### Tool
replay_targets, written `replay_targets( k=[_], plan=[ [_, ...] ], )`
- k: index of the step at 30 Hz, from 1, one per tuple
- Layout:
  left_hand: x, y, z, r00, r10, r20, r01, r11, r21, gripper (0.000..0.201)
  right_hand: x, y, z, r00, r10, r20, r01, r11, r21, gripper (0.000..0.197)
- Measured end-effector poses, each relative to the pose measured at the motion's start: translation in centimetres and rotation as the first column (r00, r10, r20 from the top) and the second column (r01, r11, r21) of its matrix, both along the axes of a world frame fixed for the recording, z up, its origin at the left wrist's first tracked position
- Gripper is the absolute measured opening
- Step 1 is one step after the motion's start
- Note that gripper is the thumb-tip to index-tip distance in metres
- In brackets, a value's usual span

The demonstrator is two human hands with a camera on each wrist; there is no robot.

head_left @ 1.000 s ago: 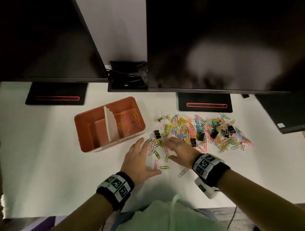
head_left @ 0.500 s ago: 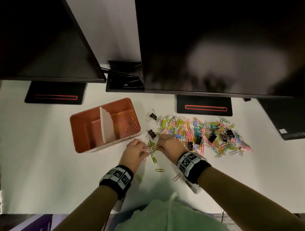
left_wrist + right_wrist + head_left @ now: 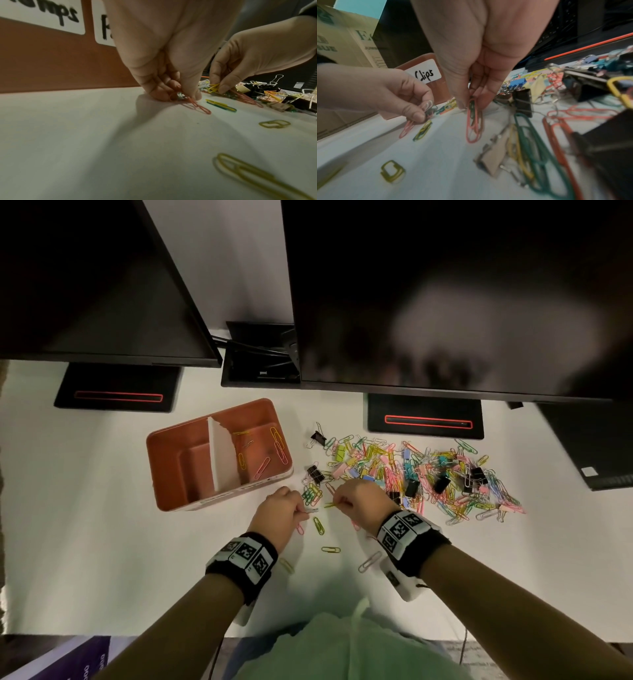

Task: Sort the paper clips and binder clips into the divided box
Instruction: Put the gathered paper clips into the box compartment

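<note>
While my left hand (image 3: 278, 513) pinches several paper clips (image 3: 429, 109) at frame centre, my right hand (image 3: 359, 501) pinches a pink paper clip (image 3: 472, 121).

Label on box, right wrist view: we read "Clips", handwritten on a white sticker (image 3: 426, 74) stuck to the divided box (image 3: 440, 86).
Labels on box, left wrist view: we catch only "...mps" on one white label (image 3: 51, 13) and a lone cut-off letter on the next label (image 3: 104, 28).
Cardboard carton (image 3: 347, 44): we get partial print only, "E", "SUE", "JUM".
</note>
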State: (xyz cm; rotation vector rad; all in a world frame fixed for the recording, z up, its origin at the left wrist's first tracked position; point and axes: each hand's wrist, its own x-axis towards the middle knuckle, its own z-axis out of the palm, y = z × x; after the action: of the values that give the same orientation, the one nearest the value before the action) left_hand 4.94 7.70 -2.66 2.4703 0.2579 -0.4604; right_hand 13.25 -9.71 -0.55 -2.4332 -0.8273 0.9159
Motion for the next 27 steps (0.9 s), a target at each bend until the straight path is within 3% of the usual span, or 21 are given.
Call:
replay_targets(
  k=[5, 10, 15, 19, 22, 25, 27],
  plan=[
    [-0.1, 0.5, 1.6, 0.999, 0.034, -0.007, -0.035, 0.990, -0.138, 0.010, 0.1, -0.3, 2.2, 0.994, -0.079, 0.076, 0.067, 0.986, 0.154, 0.014],
    [-0.7, 2.6, 7.5, 0.975, 0.092, 0.202, -0.052, 0.979, -0.196, 0.010, 1.5, 2.8, 7.0, 0.980, -0.137, 0.144, 0.074, 0.924, 0.376, 0.008],
    [0.5, 8.0, 12.3, 0.861, 0.333, 0.384, -0.292, 0.942, -0.164, 0.013, 3.7, 9.6, 9.8, 0.973, -0.202, 0.113, 0.129, 0.878, 0.460, 0.010],
    [2.2, 10.9, 11.0, 0.845, 0.463, 0.270, -0.421, 0.885, -0.200, 0.016, 4.1, 13.8, 8.8, 0.983, -0.179, 0.037, 0.152, 0.913, 0.380, 0.023],
    [1.9, 10.6, 10.6, 0.877, 0.387, 0.285, -0.358, 0.922, -0.150, 0.030, 3.8, 13.3, 8.0, 0.986, -0.159, 0.049, 0.131, 0.924, 0.359, 0.031],
    [-0.1, 8.7, 11.0, 0.889, 0.276, 0.366, -0.215, 0.956, -0.199, 0.027, 3.0, 10.4, 7.3, 0.983, -0.138, 0.117, 0.081, 0.915, 0.395, 0.025],
    [-1.8, 7.4, 10.5, 0.928, 0.162, 0.337, -0.092, 0.972, -0.215, 0.026, 2.2, 8.0, 6.4, 0.983, -0.112, 0.142, 0.055, 0.933, 0.357, 0.022]
  ],
)
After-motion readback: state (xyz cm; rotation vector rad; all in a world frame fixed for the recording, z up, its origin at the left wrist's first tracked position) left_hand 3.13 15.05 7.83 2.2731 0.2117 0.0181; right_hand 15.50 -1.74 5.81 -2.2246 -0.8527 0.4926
